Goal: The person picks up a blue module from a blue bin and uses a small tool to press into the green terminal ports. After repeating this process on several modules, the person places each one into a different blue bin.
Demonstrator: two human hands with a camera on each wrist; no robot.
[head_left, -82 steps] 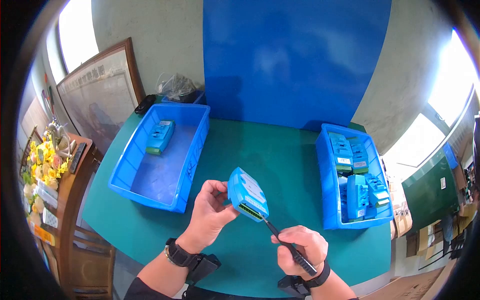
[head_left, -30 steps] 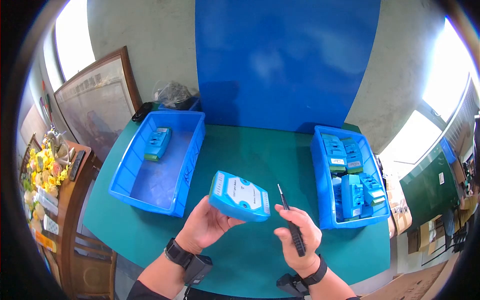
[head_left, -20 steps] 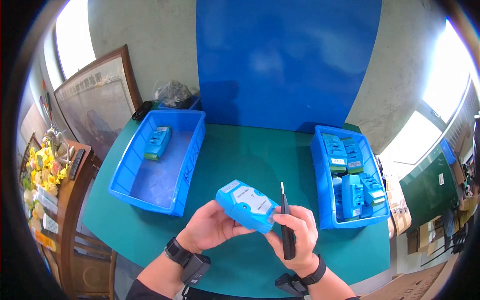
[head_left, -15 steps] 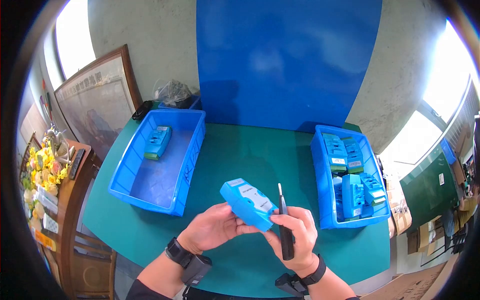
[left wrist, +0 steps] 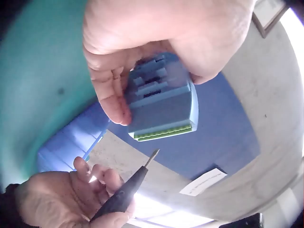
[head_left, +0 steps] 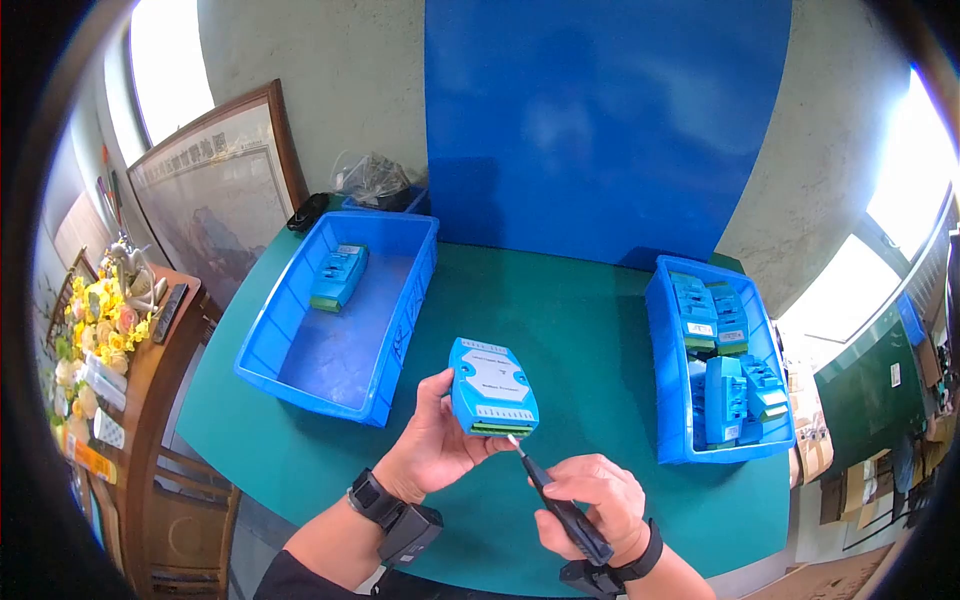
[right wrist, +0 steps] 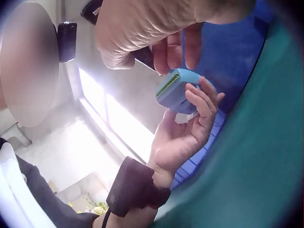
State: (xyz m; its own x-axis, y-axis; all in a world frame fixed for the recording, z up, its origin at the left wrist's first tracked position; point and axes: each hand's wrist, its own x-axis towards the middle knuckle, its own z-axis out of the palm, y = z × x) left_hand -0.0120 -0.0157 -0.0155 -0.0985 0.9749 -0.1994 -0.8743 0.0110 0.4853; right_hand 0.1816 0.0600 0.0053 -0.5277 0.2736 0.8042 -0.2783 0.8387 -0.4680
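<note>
Held up over the green table [head_left: 590,350], a blue module [head_left: 493,378] with a white label has its green terminal strip facing the person. The left hand [head_left: 432,450] grips it from the left side, fingers beneath. In the left wrist view the slotted underside of the module [left wrist: 161,107] shows, the left hand [left wrist: 166,33] round it. The right hand [head_left: 600,505] holds a black screwdriver [head_left: 565,508], its tip by the strip's right end; the left wrist view shows a gap between the screwdriver [left wrist: 124,192] and the strip.
A blue bin [head_left: 385,370] at the left holds one blue module [head_left: 339,277]. Another blue bin [head_left: 678,440] at the right holds several modules. Behind them stands a blue panel [head_left: 600,120]; a plastic bag [head_left: 372,180] lies at the back left.
The module has turned so its terminal strip faces the person. The right hand has let go of it and moved down, and the screwdriver now points up-left towards the strip. The head view has shifted slightly.
</note>
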